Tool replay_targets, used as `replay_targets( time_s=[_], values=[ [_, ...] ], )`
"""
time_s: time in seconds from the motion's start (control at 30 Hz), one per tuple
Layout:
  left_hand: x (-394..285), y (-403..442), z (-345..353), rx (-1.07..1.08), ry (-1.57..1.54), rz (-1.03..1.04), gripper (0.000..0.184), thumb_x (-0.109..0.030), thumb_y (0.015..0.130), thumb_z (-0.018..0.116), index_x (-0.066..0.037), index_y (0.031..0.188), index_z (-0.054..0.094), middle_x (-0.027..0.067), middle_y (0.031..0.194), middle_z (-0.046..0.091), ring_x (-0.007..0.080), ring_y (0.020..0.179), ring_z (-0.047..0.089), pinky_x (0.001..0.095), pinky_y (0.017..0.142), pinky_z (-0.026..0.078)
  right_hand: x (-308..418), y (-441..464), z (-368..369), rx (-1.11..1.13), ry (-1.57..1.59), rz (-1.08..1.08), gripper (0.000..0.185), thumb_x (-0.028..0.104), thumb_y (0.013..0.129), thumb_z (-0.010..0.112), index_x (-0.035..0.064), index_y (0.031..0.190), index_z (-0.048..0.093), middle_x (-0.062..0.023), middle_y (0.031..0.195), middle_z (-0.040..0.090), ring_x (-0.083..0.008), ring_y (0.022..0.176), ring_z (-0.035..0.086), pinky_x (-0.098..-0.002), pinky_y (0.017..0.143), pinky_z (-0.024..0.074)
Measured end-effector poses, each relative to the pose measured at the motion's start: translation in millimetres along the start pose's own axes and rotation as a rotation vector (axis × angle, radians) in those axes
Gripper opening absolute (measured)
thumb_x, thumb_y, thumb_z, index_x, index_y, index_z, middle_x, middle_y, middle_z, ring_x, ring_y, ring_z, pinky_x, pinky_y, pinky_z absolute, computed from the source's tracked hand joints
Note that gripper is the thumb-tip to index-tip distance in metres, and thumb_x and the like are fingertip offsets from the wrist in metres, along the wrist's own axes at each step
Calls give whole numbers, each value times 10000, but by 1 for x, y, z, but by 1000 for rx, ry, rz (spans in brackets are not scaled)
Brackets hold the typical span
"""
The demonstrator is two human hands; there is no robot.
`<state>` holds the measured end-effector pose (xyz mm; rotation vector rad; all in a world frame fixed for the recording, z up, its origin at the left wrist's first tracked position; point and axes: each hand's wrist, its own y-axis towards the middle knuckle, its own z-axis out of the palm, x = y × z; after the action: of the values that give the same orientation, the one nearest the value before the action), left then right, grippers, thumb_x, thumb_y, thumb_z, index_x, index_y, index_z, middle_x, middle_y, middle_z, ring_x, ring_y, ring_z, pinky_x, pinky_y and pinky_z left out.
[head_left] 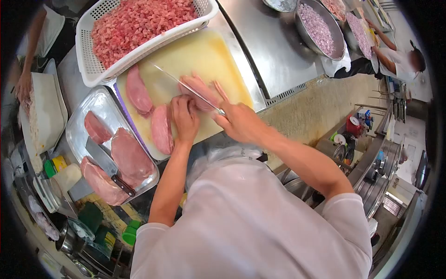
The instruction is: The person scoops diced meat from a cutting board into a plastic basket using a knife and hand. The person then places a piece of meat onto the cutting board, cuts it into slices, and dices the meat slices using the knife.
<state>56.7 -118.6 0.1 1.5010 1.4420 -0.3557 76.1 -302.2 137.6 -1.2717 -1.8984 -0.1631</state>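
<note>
My right hand (241,122) is wrapped round the handle of a knife (191,90), its long thin blade slanting to the upper left across a piece of raw meat (203,86). My left hand (184,120) has its fingers curled, with the tips against the near side of that meat. Thin cut strips of meat (221,91) lie just beyond, at the right end of the piece. Two more slabs of meat, one long slab (138,90) and one nearer slab (161,130), rest on the yellowish cutting board (227,60) to the left of my hands.
A white perforated basket (206,14) heaped with diced meat stands behind the board. Left of it, a metal tray (104,103) holds meat pieces and a second knife (123,184). Steel bowls, one with chopped onion (318,30), are at upper right. Other people stand at both sides.
</note>
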Motion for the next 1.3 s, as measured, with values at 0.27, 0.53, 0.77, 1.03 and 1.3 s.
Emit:
replay_targets(
  time_s=[0.27,0.53,0.77,1.03,1.3],
  values=[
    [7,-5,-2,112,55,-57,107,13,846,584,11,949,556,219,946,556,439,917,548,518,781,432,14,-25,-20,218,-20,217,373,300,1033,586,-69,978,606,-319,792,672,-511,793,671,-580,746,533],
    [3,-7,-1,90,-26,-90,67,6,882,571,12,947,555,219,901,563,449,865,559,525,761,436,-19,23,30,101,-32,29,384,295,1022,598,-83,1095,606,-315,830,684,-509,845,678,-569,769,536],
    [-5,-1,-9,81,-19,-62,76,-8,939,586,25,1007,596,218,961,621,430,910,591,506,793,455,-19,20,19,167,-51,110,405,315,1007,604,-60,1157,621,-337,982,694,-502,927,680,-557,831,543],
    [1,-7,-4,33,0,-72,93,11,918,601,12,1011,605,194,937,627,411,906,585,504,806,460,-16,16,10,29,-6,58,395,322,1005,600,-70,977,642,-318,828,689,-505,839,679,-573,774,534],
    [4,-12,-5,70,58,-38,77,30,850,609,14,922,584,197,884,608,415,871,567,504,773,444,1,-45,-14,166,-38,171,378,315,1032,604,-56,958,598,-300,743,670,-509,758,671,-570,703,530]
  ],
)
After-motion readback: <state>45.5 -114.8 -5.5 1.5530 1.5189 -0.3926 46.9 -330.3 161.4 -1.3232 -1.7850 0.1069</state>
